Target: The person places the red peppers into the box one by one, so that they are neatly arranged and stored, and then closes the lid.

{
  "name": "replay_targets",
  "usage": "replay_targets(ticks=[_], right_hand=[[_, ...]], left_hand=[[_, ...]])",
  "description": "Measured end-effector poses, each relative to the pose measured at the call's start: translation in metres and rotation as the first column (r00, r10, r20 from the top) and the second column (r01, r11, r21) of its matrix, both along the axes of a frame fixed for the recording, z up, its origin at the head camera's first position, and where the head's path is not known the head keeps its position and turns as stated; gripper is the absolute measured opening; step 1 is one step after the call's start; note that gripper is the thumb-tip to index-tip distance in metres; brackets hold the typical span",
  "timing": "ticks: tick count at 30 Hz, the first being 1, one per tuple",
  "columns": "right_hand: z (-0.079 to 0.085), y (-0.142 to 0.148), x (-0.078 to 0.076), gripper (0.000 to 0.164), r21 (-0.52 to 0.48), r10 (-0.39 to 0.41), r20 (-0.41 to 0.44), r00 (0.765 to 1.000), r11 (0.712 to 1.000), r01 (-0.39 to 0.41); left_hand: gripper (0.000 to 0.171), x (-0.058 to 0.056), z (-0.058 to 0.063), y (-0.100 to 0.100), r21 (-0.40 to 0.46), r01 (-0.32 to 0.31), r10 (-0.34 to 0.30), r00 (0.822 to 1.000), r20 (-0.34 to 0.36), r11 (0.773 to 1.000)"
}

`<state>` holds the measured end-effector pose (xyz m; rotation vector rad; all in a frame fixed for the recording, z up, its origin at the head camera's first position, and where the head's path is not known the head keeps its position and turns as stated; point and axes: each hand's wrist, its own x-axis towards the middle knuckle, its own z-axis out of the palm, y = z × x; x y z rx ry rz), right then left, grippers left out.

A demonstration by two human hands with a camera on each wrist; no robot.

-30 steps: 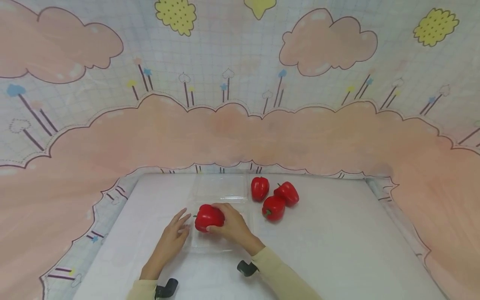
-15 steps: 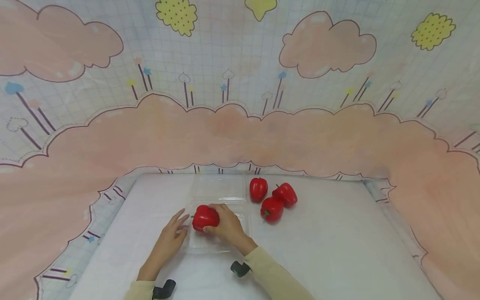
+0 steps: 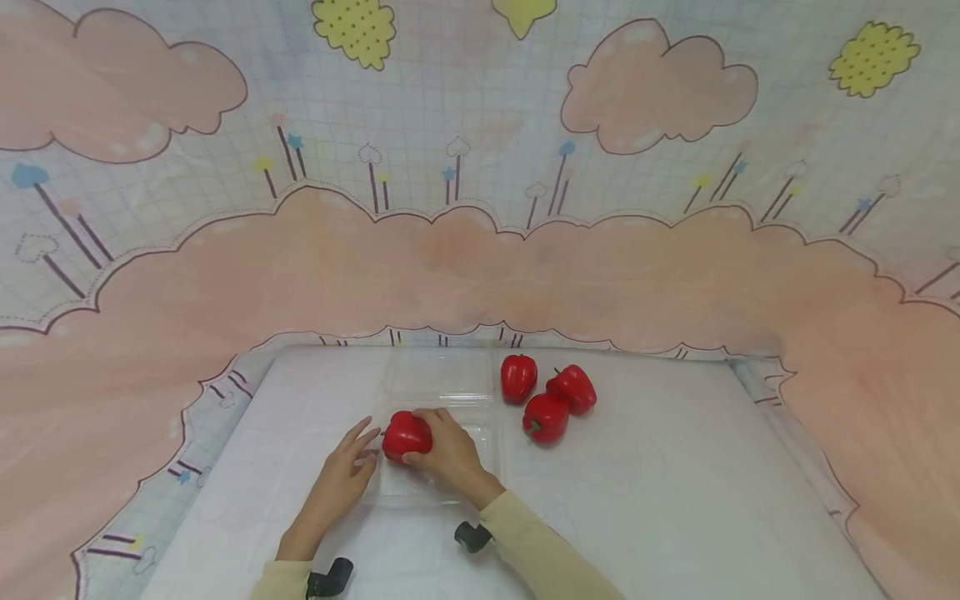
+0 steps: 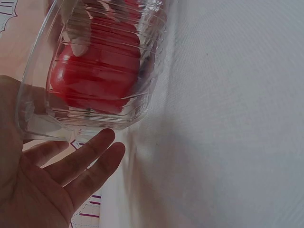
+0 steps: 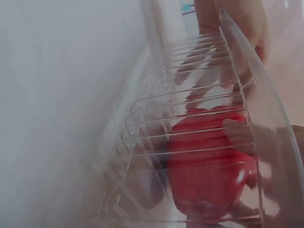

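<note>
My right hand (image 3: 453, 454) grips a red bell pepper (image 3: 405, 437) from its right side, thumb in front and fingers behind. The pepper lies inside the left part of a clear plastic clamshell container (image 3: 483, 483), its stem toward the left wall. Through the ribbed wall (image 4: 135, 107) in the left wrist view, the red pepper (image 4: 99, 71) shows close to the container's end. My left hand (image 3: 341, 483) is at the container's left side with its fingers extended and spread. In the right wrist view, the pepper (image 5: 204, 166) is seen through the clear side.
Beyond the container's base, its clear lid (image 3: 442, 375) lies folded back on the white table (image 3: 675, 483). To the right sit three more red bell peppers: one upright (image 3: 519, 378), one with its stem forward (image 3: 545, 418), one tilted (image 3: 574, 388). A patterned cloth (image 3: 495, 275) rises behind.
My right hand has carried the bell pepper a short way left, toward the container's left wall. My left hand and the other three peppers have stayed about where they were.
</note>
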<state>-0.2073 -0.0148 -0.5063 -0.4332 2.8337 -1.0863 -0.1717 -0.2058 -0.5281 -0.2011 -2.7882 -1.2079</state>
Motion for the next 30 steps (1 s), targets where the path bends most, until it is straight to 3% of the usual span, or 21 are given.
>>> replay_targets(ticks=[19, 30], right_hand=[[-0.0072, -0.0010, -0.0057, 0.069, -0.051, -0.051, -0.023, 0.998, 0.998, 0.049], [-0.0057, 0.0045, -0.0044, 0.071, -0.034, -0.069, 0.012, 0.998, 0.997, 0.069]], left_hand=[[0.045, 0.0016, 0.0019, 0.0010, -0.015, -0.014, 0.014, 1.000, -0.013, 1.000], [0.046, -0.0004, -0.0015, -0.0009, -0.014, -0.016, 0.016, 1.000, -0.003, 1.000]])
